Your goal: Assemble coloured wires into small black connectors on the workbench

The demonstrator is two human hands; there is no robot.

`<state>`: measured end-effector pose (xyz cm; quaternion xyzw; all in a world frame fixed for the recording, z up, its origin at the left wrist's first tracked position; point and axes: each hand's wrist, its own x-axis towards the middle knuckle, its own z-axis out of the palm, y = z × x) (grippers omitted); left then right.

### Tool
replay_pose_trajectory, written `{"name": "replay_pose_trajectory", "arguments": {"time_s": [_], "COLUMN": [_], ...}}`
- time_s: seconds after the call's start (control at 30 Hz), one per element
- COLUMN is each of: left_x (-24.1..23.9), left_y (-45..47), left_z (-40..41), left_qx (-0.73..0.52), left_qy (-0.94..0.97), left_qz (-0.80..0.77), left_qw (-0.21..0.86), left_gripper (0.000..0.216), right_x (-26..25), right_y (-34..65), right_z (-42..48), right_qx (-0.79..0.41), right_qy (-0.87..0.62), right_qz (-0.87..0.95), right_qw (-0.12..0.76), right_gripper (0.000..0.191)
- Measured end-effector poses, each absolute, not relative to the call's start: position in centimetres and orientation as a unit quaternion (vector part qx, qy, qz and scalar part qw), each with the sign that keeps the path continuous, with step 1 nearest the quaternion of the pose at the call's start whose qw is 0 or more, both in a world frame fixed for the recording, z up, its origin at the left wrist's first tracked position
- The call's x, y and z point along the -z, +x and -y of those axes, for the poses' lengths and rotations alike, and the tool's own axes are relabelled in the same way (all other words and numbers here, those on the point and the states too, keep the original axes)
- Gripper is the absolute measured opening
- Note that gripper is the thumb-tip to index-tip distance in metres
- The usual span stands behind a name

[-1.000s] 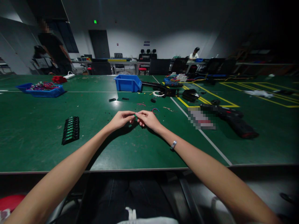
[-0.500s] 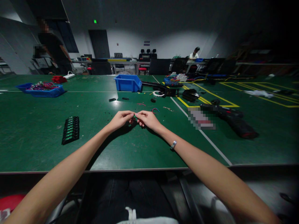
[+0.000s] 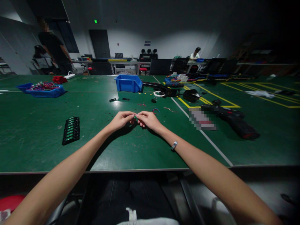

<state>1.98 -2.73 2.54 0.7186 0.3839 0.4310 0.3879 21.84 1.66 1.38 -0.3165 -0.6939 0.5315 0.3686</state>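
Observation:
Over the middle of the green table (image 3: 140, 150), my left hand (image 3: 122, 120) and my right hand (image 3: 149, 120) meet fingertip to fingertip. Both are closed in a pinch on one small green piece (image 3: 135, 117), which looks like a circuit board; the fingers cover most of it. To the left of my hands lies a black holder (image 3: 71, 130) with several green boards in a row. Two short black strips (image 3: 112, 100) rest beyond my left hand. Just past my right hand are loose red and blue wires (image 3: 155, 110).
A blue bin (image 3: 128, 83) stands at the back, and a blue tray (image 3: 48, 90) full of coloured wired parts sits far left. On the right lie a black power tool (image 3: 231, 120) and a blurred flat item (image 3: 202, 119). A person (image 3: 55, 47) stands beyond the table.
My hands stay in nearly the same place, still pinching the small green piece. Nothing on the table has visibly moved.

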Motion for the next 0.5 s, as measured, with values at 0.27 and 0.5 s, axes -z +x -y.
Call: {"name": "replay_pose_trajectory", "arguments": {"time_s": [0.27, 0.5], "left_x": [-2.4, -1.8], "left_y": [1.9, 1.9], "left_z": [2.5, 2.2], "left_qx": [-0.419, -0.391], "left_qy": [0.718, 0.695], "left_qz": [-0.390, -0.430], "left_qw": [0.396, 0.423], "left_gripper": [0.040, 0.044], "right_x": [-1.9, -3.2], "right_y": [22.1, 23.2], "right_z": [-1.6, -2.2], "right_qx": [-0.523, -0.424], "right_qy": [-0.340, -0.384], "right_qz": [0.699, 0.720], "right_qw": [0.349, 0.392], "right_gripper": [0.040, 0.035]}}
